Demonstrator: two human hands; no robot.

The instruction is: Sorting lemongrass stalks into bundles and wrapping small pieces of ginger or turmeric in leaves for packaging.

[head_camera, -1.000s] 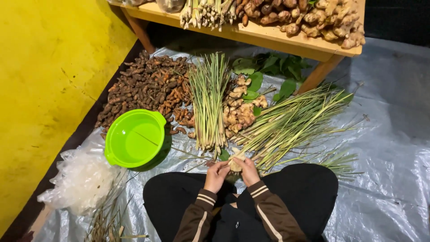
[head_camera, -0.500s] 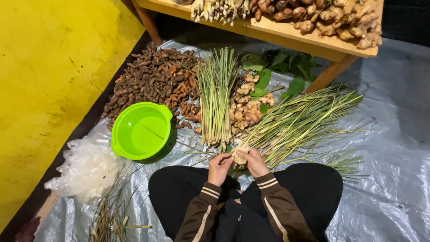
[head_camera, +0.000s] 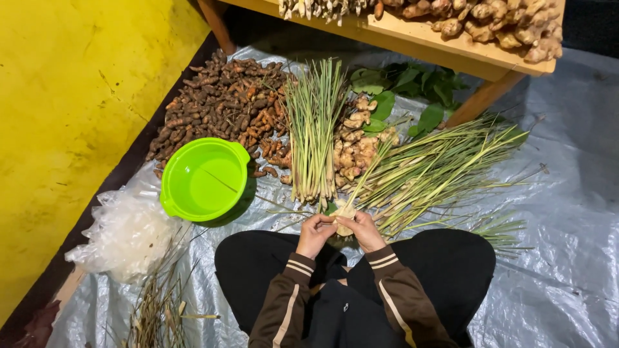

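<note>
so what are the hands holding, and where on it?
Both hands, left hand and right hand, grip the pale root ends of a lemongrass bunch.

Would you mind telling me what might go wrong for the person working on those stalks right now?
The left hand and right hand hold the pale stalk ends close together, so a slip could nick a finger. The loose lemongrass may slide on the smooth plastic sheet. The green bowl could be knocked.

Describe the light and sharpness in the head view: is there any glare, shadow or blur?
Head view: sharp overall; soft glare on the grey plastic sheet; the green basin throws a dark shadow towards the person; both hands, left hand and right hand, look evenly lit.
</note>
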